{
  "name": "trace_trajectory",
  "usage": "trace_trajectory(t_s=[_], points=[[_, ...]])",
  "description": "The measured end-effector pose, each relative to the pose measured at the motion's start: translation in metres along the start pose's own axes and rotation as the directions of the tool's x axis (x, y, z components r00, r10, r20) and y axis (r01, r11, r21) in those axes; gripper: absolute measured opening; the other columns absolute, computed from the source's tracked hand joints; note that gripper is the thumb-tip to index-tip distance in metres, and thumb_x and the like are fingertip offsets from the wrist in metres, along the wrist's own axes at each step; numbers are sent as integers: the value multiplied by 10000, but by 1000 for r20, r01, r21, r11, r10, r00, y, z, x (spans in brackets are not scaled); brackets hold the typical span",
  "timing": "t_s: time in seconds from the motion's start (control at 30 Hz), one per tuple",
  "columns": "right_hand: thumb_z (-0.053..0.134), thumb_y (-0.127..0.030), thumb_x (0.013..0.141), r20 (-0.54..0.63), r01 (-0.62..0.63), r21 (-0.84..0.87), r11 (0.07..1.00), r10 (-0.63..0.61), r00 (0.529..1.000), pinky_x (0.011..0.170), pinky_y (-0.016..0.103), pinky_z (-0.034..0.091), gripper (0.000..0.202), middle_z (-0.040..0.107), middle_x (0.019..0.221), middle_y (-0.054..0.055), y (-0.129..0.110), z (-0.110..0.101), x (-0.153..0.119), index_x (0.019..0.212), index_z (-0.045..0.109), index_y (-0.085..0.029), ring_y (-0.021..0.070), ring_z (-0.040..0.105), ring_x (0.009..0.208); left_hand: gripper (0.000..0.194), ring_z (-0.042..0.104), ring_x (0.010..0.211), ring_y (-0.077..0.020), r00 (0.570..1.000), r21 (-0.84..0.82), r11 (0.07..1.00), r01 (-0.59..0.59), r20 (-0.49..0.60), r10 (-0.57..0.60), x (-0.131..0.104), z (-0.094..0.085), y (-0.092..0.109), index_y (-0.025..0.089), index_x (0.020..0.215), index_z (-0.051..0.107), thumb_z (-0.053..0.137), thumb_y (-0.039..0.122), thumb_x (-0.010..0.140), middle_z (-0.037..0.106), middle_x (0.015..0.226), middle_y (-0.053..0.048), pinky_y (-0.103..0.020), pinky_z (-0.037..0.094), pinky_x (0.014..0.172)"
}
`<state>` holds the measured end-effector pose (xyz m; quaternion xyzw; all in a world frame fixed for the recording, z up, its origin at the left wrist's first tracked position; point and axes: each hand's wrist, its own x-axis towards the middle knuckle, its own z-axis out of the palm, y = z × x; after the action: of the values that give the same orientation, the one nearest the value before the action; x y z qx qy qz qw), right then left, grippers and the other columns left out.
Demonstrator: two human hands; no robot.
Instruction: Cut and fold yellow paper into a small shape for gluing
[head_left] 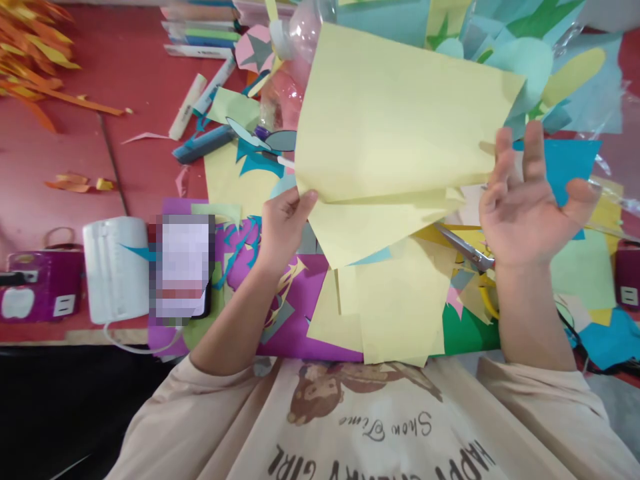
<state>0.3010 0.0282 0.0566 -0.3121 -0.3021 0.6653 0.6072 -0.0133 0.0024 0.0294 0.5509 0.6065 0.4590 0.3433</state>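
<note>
A large pale yellow sheet of paper [400, 120] is raised over the pile, with a fold or bend across its lower part. At its lower left corner my left hand [285, 223] pinches it between thumb and fingers. My right hand [533, 200] is palm up at the sheet's right edge, fingers apart and partly curled, holding nothing. Beneath that hand's left side lie scissors [467, 248] with yellow handles, partly hidden by the wrist. More pale yellow paper [400, 307] lies below the raised sheet, on purple paper [310, 293] and green paper [465, 333].
Markers [200, 33], paper scraps and a clear plastic bottle [305, 30] are at the upper left and centre. A white device [116, 270] with a cable and a phone [185, 267] lie left. Blue paper [570, 167] and clear plastic wrap are at the right.
</note>
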Motion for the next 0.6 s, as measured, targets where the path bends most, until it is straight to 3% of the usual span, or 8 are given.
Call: trace_trajectory(t_s=[0.1,0.13,0.2,0.27,0.37,0.47,0.6], points=[[610,-436,691,-128,96,-380,920,-155,980,708,302,557,339,677,1019,-6,0,13,-3,1012,664,-344,185,651,970,310,565,645,-127,999,-107,994,33,11,-32,1,-1,-3,196,737,590,605,485,847,545,630,18,-238,476,563],[657,-437,659,-126,126,-457,881,-204,971,702,299,555,301,671,942,-15,2,16,-4,944,673,-345,179,652,903,290,590,661,-131,999,-131,991,41,14,-40,1,-2,-4,201,787,609,604,484,853,576,659,15,-242,493,570],[737,-450,640,-38,151,-531,834,-202,979,811,312,555,342,671,1015,-14,8,19,-7,957,678,-336,183,643,974,266,615,653,-129,998,-158,986,53,32,-49,1,-3,-6,213,848,626,602,477,863,610,691,12,-241,504,552],[774,-476,646,108,111,-541,834,-63,992,892,360,547,428,674,1128,12,15,18,-12,1034,676,-324,226,624,1101,250,627,638,-126,998,-163,985,58,48,-51,1,-4,-7,220,844,626,610,468,865,623,697,12,-236,507,532],[765,-551,652,221,-17,-574,819,175,959,835,415,573,449,722,1065,49,20,13,-20,1015,690,-298,289,650,1090,251,630,615,-124,995,-195,977,83,73,-70,1,-6,-5,217,809,635,656,466,831,639,696,11,-232,501,508],[730,-517,723,157,-67,-620,782,207,966,786,395,581,318,751,942,25,18,8,-28,938,718,-283,274,694,983,253,648,626,-138,974,-285,939,193,173,-147,1,-9,-1,206,810,659,720,448,767,663,698,4,-249,522,530],[694,-383,810,-30,-7,-707,707,-21,999,821,366,568,82,730,809,-37,16,14,-37,808,732,-310,204,701,878,312,704,820,-218,940,-436,847,305,279,-195,3,-11,5,206,831,663,704,505,751,706,775,-29,-332,582,668]])
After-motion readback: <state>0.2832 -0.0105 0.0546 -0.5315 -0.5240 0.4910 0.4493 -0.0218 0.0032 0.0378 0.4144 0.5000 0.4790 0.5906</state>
